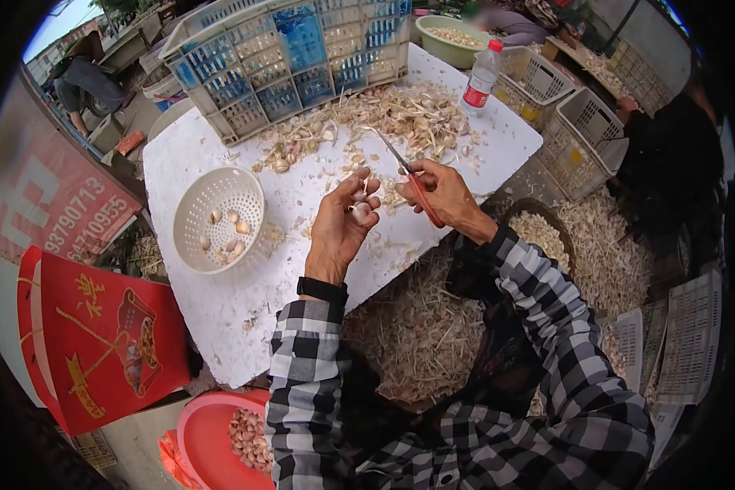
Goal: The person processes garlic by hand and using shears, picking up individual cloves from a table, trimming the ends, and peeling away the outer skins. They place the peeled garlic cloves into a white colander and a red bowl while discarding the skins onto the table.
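My left hand (340, 227) is closed round garlic (361, 211) above the white table (290, 214), its fingers curled. To its right, my right hand (447, 194) grips scissors (414, 181) with orange-red handles, their blades pointing up and left toward the garlic heap (416, 114). Trimmed cloves and bits of skin lie under and between the hands. A white perforated bowl (189, 219) on the left of the table holds several cloves (233, 216).
A large crate (290, 61) and a water bottle (481, 77) stand on the table's far side. A red box (98, 343) and a red basin (208, 425) are at left. Crates (584, 139) and a basket of cloves (539, 237) are at right. People sit farther off.
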`<state>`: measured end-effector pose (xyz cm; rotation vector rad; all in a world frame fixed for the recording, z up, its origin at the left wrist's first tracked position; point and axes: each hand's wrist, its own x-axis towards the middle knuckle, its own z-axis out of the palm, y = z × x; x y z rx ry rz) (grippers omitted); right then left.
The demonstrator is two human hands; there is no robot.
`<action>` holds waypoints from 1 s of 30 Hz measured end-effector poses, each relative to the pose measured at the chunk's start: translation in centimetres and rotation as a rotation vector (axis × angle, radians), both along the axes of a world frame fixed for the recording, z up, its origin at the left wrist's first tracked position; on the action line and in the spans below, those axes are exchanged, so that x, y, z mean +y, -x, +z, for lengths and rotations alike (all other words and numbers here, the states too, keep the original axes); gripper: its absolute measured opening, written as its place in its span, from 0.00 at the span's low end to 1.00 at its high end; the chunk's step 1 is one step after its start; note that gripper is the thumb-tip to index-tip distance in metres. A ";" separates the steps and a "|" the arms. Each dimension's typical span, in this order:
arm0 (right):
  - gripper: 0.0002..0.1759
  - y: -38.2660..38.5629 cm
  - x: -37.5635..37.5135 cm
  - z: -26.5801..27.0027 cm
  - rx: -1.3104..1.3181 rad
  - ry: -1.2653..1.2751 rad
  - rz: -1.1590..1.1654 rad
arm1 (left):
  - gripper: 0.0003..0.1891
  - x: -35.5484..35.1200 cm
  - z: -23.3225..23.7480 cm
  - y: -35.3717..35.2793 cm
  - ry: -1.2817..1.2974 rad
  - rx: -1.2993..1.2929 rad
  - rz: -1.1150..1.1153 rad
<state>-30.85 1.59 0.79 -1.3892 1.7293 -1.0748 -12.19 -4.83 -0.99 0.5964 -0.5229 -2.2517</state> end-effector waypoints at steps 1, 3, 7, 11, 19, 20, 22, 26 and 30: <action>0.28 -0.4 -0.1 0.4 -0.123 0.008 0.028 | 0.17 0.1 -0.1 0.1 0.025 -0.028 0.001; 0.28 -1.0 -0.3 0.9 -0.249 0.017 0.050 | 0.17 0.2 -0.4 0.3 0.030 -0.027 -0.010; 0.31 -1.7 -0.7 1.2 -0.452 0.081 0.102 | 0.16 0.4 -0.4 0.9 0.132 -0.105 -0.020; 0.30 -1.8 -0.7 0.8 -0.557 -0.018 0.072 | 0.16 0.9 -0.5 1.3 0.187 -0.125 0.065; 0.28 -2.5 -0.8 -0.7 -0.647 0.009 0.098 | 0.14 1.1 -0.6 2.8 0.297 -0.217 0.117; 0.27 -2.7 -0.6 -0.6 -0.633 0.007 0.095 | 0.14 1.4 -0.8 2.2 0.252 -0.163 0.150; 0.25 -3.2 -0.8 -0.6 -0.597 0.025 0.047 | 0.14 1.4 -0.7 2.2 0.194 -0.113 0.159; 0.23 -3.4 -0.5 0.2 -0.170 0.129 0.009 | 0.17 0.9 -1.6 2.2 0.076 -0.114 0.218; 0.20 0.9 -1.0 0.2 0.107 0.239 -0.278 | 0.20 0.5 -1.3 0.9 -0.104 0.019 0.219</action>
